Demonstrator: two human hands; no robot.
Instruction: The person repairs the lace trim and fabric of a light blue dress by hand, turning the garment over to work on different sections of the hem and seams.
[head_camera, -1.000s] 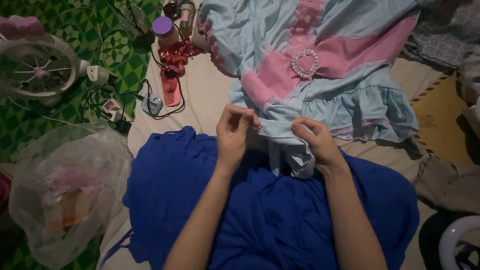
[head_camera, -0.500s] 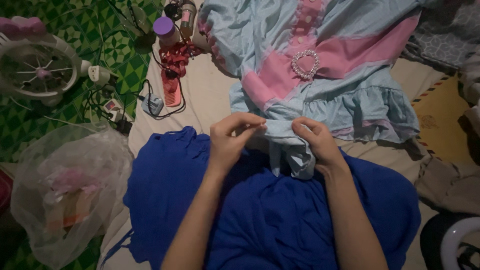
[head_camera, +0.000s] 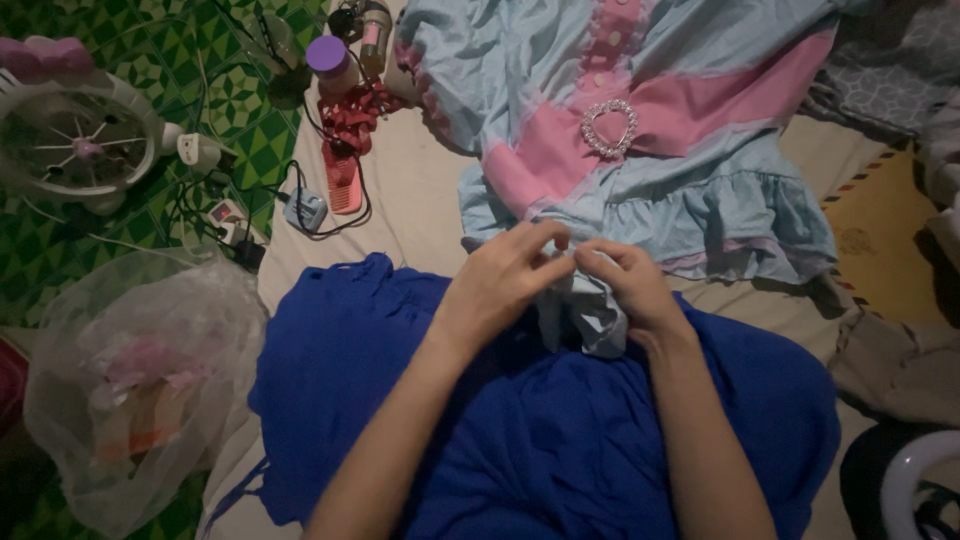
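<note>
Floor setting: green patterned mat (head_camera: 120, 30), cream sheet (head_camera: 410, 210). Blue cloth (head_camera: 560, 440) across lap. Light-blue and pink dress (head_camera: 660, 130), spread flat, hem gathered at the hands; likely soft, light, limp, best taken by the hem edge. Left hand (head_camera: 505, 280) and right hand (head_camera: 625, 285): fingertips meeting, pinching the bunched hem between them. Small white fan (head_camera: 75, 140), left.

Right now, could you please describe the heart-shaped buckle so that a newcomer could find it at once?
Start at the light blue dress spread above the hands. Follow its pink band to the middle, where the buckle sits. It is the only sparkling, heart-shaped outline there.
</note>
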